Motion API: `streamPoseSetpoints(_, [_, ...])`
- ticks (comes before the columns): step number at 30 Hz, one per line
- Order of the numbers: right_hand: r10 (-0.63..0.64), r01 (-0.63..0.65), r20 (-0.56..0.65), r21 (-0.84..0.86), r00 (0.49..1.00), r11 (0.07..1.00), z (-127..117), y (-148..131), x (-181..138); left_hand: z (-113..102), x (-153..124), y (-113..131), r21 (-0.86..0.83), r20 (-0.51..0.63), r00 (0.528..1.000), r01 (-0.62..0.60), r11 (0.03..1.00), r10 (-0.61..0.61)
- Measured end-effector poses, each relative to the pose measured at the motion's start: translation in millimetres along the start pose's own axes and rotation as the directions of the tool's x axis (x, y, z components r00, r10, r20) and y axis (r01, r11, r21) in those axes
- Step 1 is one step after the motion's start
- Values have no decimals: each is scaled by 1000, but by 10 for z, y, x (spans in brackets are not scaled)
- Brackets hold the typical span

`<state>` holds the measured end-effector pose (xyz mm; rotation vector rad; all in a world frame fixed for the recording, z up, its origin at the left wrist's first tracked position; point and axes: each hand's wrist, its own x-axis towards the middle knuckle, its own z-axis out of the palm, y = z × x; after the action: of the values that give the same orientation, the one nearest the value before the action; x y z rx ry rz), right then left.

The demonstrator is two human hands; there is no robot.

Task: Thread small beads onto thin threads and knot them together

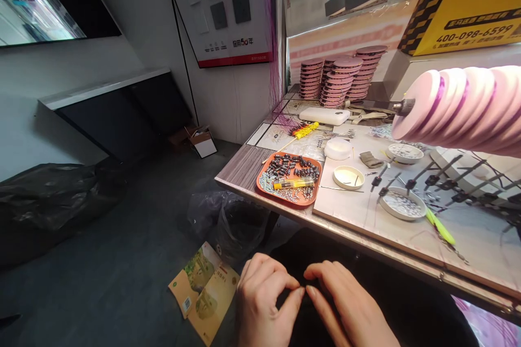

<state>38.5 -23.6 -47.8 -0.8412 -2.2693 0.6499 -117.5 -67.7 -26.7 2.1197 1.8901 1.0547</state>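
Note:
My left hand and my right hand meet low in the view, over my dark lap and below the table's front edge. Both are pinched, thumb against forefinger, with the fingertips almost touching each other. Whatever sits between the fingertips is too small to make out. Above them on the table stands an orange tray of small dark parts with a yellow tool lying across it.
A pale work board carries small white dishes, a dish of metal bits and a row of black pins. Pink spools jut in at right; stacked pink reels stand behind. A booklet and black bags lie on the floor.

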Motion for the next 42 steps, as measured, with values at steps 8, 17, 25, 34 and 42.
streamPoseSetpoints(8, [51, -51, 21, 40, 999, 998, 57, 4, -15, 6, -16, 2, 36, -17, 1000, -19, 999, 19])
streamPoseSetpoints(17, [34, -31, -43, 69, 998, 997, 49, 12, -12, 9, -10, 6, 65, -42, 999, -32, 997, 34])
streamPoseSetpoints(25, [75, -77, 23, 121, 997, 990, 70, 1, -2, 33, 11, 13, 10, -15, 1000, 0, 1000, 0])
streamPoseSetpoints(34, [208, -182, -88, 245, 974, 952, 81, 26, -9, -24, 84, 23, -264, 110, 981, 183, 947, -159])
streamPoseSetpoints(42, [250, -244, 36, 396, 968, 885, -15, 42, 14, -37, 106, -5, -344, 87, 972, 235, 909, -218])
